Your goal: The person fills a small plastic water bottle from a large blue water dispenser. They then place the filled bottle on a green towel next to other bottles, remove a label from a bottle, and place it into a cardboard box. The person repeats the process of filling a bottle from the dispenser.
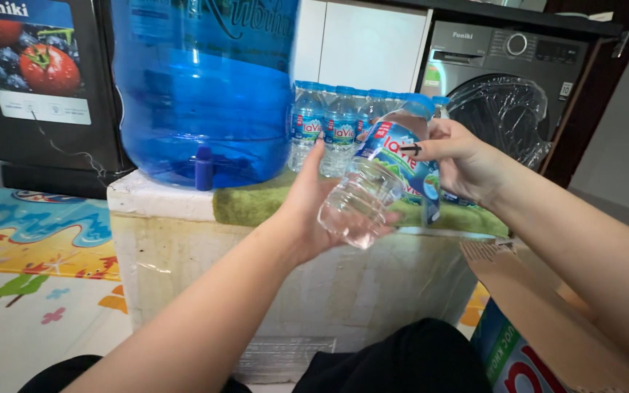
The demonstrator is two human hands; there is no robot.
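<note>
A clear plastic water bottle (373, 185) with a blue cap and a red, white and blue label is held tilted in front of me, cap up and to the right. My left hand (313, 211) cups its base from below and behind. My right hand (460, 156) grips its upper part near the neck. Behind the bottle a row of several similar small bottles (329, 127) stands upright on a green cloth (249, 204).
A big blue water jug with a blue tap (204, 169) stands on a white foam box (183, 255). An open cardboard box (533, 313) lies at lower right. A dark fridge (38, 80) is at left, a washing machine (507, 80) behind. A colourful play mat (30, 240) covers the floor.
</note>
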